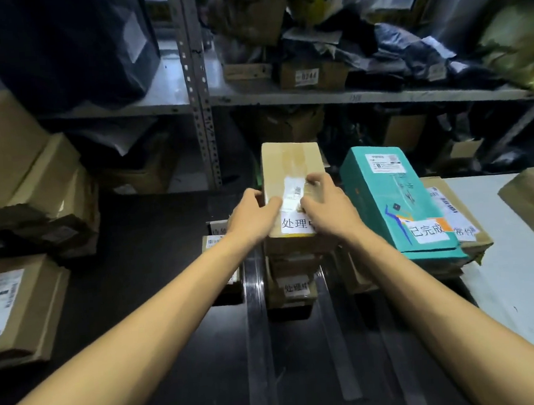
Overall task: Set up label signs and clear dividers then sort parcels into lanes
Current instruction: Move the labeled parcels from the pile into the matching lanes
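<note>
Both hands hold the brown box [291, 162] on top of the middle stack. The left hand [253, 213] grips its left edge with the thumb on top. The right hand [326, 204] has curled fingers on the lid beside the shipping label. A white label sign [296, 224] sits on the box's near end (its last character is hidden by the right hand).

The stack stands on a dark tabletop [171, 305], between two clear dividers [258, 331] that run from near to far. Just right of it lies a teal box [383, 193] with its own sign [427, 230], on other parcels. Further right the surface is white [514, 278].

Cardboard boxes [15, 151] are piled at far left. Behind the table, dim metal shelving [198, 80] holds cartons and black bags [407, 50].
</note>
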### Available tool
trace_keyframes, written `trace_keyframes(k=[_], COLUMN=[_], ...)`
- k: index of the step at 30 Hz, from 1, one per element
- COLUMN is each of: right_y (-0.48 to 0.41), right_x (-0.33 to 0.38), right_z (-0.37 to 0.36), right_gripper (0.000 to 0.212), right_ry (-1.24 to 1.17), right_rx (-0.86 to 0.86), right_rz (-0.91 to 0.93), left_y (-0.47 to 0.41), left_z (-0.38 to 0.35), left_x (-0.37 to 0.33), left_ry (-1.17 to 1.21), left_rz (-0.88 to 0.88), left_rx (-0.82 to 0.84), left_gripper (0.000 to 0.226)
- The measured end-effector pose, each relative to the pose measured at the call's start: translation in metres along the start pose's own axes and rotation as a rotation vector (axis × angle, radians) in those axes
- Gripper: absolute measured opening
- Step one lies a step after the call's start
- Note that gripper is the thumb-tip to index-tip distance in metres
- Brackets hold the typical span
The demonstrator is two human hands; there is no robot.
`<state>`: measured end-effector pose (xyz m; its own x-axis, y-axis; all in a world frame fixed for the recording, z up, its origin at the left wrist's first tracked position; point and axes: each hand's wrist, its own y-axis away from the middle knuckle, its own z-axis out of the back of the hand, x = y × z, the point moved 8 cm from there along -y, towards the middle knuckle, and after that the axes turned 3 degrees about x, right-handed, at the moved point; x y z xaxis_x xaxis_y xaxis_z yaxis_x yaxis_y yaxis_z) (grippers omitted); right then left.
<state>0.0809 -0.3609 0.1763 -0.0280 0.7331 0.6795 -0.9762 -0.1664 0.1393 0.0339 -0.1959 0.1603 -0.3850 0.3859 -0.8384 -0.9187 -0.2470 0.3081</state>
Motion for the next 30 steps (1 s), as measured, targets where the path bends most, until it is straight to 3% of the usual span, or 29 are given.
trace_keyframes(k=[8,13,17,20,24,30], right_y=[0.008,0.017,0.03,0.044,0.065,0.117], right_x=[-0.004,0.009,0.036,0.071,0.13,0.232], right_z=[0.005,0.022,0.036,0.04,0.015,-0.061], right_gripper=[0.057,0.063,0.053,0.041,0.03,0.028], right_ry=[0.016,0.051,0.087,0.107,0.072,0.029], right_rx=[0.124,0.066,0.021,0.011,0.142,0.353], right_rz=[0.042,0.093,0.217,0.386,0.579,0.753], left_y=[0.017,0.025,0.043,0.066,0.108,0.183], left_z=[-0.011,-0.003,0.014,0.041,0.096,0.205], left_x=[-0.008,-0.017,-0.032,-0.043,-0.039,0.02], left_ry=[-0.148,0.029,0.002,-0.065,-0.127,-0.184], left_rz=[0.004,0.032,-0.016,-0.094,-0.138,-0.063], left_rx=[-0.069,-0.066,-0.105,-0.174,-0.262,-0.402], left_gripper=[0.05,0.053,0.053,0.042,0.029,0.021])
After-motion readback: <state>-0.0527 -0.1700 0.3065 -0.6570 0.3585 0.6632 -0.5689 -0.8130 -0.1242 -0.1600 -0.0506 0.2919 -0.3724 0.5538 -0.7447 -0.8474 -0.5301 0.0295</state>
